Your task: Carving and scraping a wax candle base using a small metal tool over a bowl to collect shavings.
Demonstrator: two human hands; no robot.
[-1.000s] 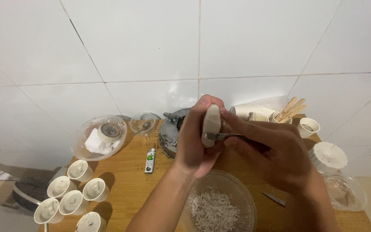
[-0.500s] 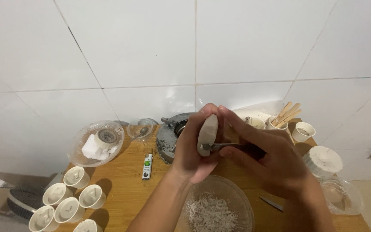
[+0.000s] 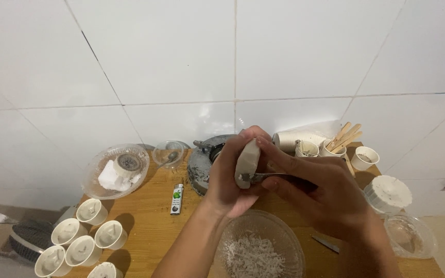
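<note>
Tiled wall behind; wax block (image 3: 247,157) upright in left hand (image 3: 231,177).

A pale grey-white block (image 3: 247,159) sits above the clear bowl (image 3: 284,238) of white shavings (image 3: 251,256). Left of that bowl, on the tan wooden table (image 3: 150,226), lies a white-and-green lighter (image 3: 177,198); further left stand cream cups (image 3: 81,242).

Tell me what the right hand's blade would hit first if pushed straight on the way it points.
The right hand points its metal blade leftward, tip already at the pale block held in the left hand. It would likely meet that block first.
</note>
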